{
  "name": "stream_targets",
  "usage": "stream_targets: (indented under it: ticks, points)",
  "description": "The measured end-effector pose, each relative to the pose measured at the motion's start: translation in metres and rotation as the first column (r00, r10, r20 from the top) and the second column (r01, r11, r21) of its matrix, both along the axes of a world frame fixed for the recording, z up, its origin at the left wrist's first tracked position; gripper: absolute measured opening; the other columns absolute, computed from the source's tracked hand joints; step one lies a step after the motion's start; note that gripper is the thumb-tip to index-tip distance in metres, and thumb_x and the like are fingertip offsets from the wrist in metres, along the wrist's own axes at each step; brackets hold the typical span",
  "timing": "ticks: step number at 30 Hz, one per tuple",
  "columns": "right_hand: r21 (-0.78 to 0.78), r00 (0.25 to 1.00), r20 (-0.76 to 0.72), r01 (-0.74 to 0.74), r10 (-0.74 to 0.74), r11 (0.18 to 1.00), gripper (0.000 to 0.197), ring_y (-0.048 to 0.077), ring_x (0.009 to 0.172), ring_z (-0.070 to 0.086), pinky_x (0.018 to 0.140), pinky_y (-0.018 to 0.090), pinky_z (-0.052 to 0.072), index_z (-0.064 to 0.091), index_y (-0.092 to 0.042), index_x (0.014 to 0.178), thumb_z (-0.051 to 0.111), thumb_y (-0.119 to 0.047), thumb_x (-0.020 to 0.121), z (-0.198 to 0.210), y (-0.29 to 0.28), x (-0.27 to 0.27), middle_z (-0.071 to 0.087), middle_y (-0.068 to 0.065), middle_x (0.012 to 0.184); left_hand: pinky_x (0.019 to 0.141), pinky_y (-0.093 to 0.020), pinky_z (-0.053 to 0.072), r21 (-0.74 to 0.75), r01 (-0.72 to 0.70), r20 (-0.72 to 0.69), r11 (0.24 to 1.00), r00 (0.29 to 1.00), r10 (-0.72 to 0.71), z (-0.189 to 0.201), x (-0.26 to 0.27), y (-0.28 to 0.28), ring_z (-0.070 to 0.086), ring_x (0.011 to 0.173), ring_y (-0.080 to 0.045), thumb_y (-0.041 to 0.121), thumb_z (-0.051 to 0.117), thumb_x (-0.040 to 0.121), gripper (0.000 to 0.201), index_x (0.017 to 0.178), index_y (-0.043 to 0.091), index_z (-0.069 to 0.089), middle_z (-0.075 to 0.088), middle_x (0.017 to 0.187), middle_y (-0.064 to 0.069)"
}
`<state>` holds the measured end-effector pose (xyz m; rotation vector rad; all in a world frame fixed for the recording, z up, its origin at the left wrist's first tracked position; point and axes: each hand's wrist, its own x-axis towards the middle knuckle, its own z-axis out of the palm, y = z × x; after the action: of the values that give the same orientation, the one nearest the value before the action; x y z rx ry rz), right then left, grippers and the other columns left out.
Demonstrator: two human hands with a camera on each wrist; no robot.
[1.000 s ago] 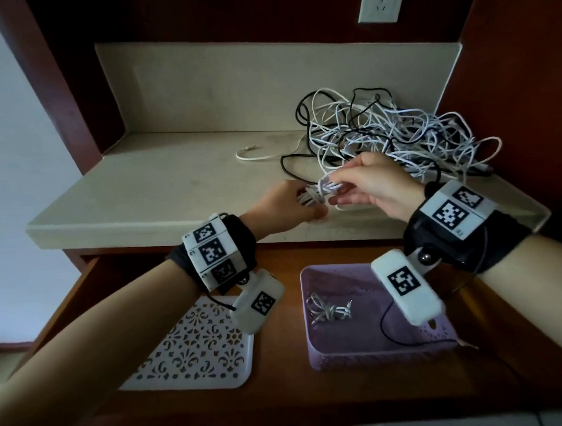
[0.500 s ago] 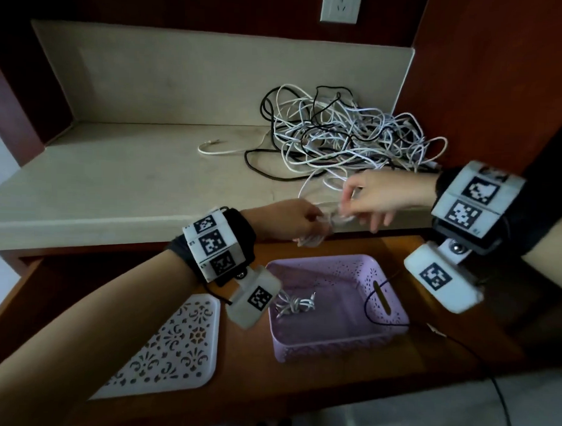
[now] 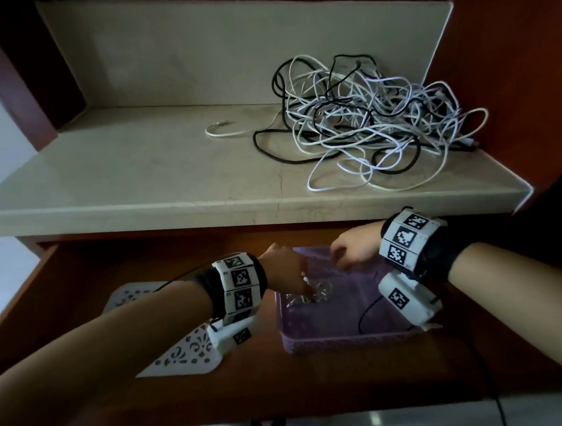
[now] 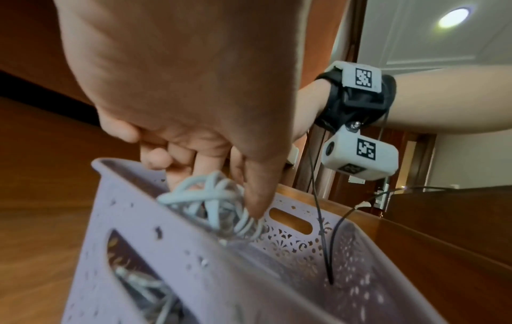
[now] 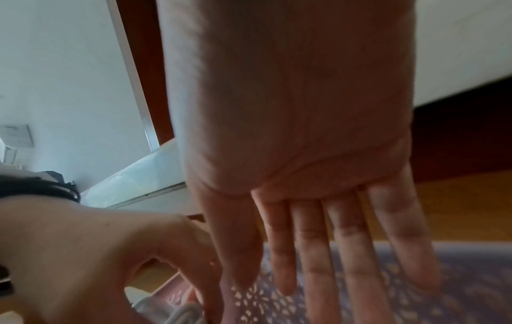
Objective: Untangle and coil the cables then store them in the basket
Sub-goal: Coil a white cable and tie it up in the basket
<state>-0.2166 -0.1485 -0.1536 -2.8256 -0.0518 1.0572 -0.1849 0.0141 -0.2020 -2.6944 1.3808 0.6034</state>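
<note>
Low in the middle of the head view, the left hand reaches down into the lilac basket, thumb and curled fingers pinching a small coiled white cable just inside the near wall, beside another coiled bundle already lying on the basket floor. The right hand hovers over the basket's far edge, its fingers stretched out nearly straight and holding nothing. Up on the pale shelf, toward the upper right of the frame, sits the big tangle of white and black cables, and a white perforated lid lies lower left beside the basket
</note>
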Motion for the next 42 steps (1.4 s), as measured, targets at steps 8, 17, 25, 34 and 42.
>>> stream_targets:
  ticks: [8, 17, 25, 34, 42]
  points:
    - [0.058, 0.994, -0.101, -0.030, 0.035, 0.998, 0.026, 0.008, 0.060, 0.055, 0.046, 0.010, 0.040, 0.058, -0.009, 0.116, 0.051, -0.013, 0.092, -0.033, 0.008, 0.012, 0.065, 0.006, 0.096, 0.083, -0.024, 0.046, -0.046, 0.131, 0.058, 0.990, 0.990, -0.129, -0.031, -0.009, 0.000, 0.058, 0.094, -0.012, 0.043, 0.059, 0.084, 0.033, 0.106, 0.019, 0.065, 0.066, 0.102, 0.003]
    - [0.005, 0.991, -0.090, -0.095, 0.095, 0.995, 0.030, 0.015, 0.071, 0.052, 0.057, 0.021, 0.038, 0.062, 0.000, 0.114, 0.045, -0.015, 0.093, -0.055, 0.012, 0.014, 0.064, 0.011, 0.096, 0.094, -0.030, 0.042, -0.061, 0.159, 0.306, 0.985, 0.942, -0.133, -0.045, -0.022, -0.006, 0.059, 0.098, -0.017, 0.028, 0.053, 0.092, 0.019, 0.101, 0.015, 0.065, 0.066, 0.105, 0.000]
    - [0.028, 0.994, -0.067, -0.085, 0.087, 0.996, 0.020, 0.016, 0.077, 0.057, 0.050, 0.013, 0.036, 0.061, -0.012, 0.109, 0.051, -0.012, 0.092, -0.059, 0.004, 0.006, 0.061, 0.002, 0.095, 0.089, -0.034, 0.043, 0.005, 0.029, 0.208, 1.000, 0.978, -0.029, -0.044, -0.030, -0.012, 0.060, 0.104, -0.025, 0.026, 0.056, 0.092, 0.031, 0.118, 0.009, 0.054, 0.064, 0.114, -0.008]
    - [0.068, 1.000, 0.024, -0.020, 0.019, 0.997, 0.035, 0.019, 0.099, 0.058, 0.067, 0.022, 0.039, 0.054, -0.011, 0.125, 0.055, -0.018, 0.091, -0.046, -0.008, 0.002, 0.061, 0.008, 0.122, 0.080, -0.015, 0.034, 0.265, 0.242, 0.417, 0.933, 0.844, -0.337, -0.039, -0.020, -0.003, 0.054, 0.091, -0.008, 0.011, 0.051, 0.093, 0.021, 0.107, 0.007, 0.065, 0.064, 0.104, -0.001]
    - [-0.035, 0.985, 0.041, -0.166, 0.167, 0.986, 0.053, 0.025, 0.112, 0.053, 0.082, 0.028, 0.040, 0.046, -0.006, 0.129, 0.063, -0.033, 0.087, -0.063, 0.002, 0.000, 0.055, 0.010, 0.126, 0.080, -0.014, 0.035, 0.133, -0.008, 0.350, 0.991, 0.936, -0.039, -0.028, -0.030, -0.008, 0.051, 0.102, -0.012, 0.021, 0.050, 0.096, 0.021, 0.109, 0.014, 0.063, 0.062, 0.113, 0.002]
